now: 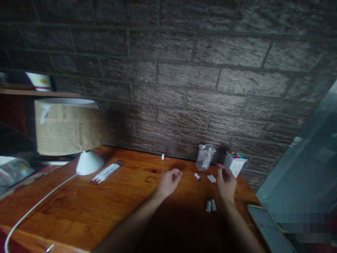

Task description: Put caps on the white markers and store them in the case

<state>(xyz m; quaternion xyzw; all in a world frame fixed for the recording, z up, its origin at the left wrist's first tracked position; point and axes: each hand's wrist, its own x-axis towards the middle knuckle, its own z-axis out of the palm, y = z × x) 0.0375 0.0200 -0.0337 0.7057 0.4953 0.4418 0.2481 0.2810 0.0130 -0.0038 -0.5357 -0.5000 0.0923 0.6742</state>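
My left hand (169, 182) hovers over the middle of the wooden table, fingers loosely curved and a little apart from the thumb; nothing shows in it. To the right, my right hand (226, 184) is held with bent, parted fingers beside a pair of small white caps (211, 178); I see nothing in its grasp. A white cap with a dark end (197, 176) lies between the hands. Behind it stands a clear plastic container (204, 158) with a blue-tipped marker inside. A white container of colourful markers (235, 163) is partly behind my right hand.
Several white markers (107, 172) lie side by side near a lamp (89, 163) with a newsprint shade. One small white cap (162, 156) stands by the brick wall. Two greyish caps (210, 205) lie nearer me. A phone (270, 228) rests at the right edge.
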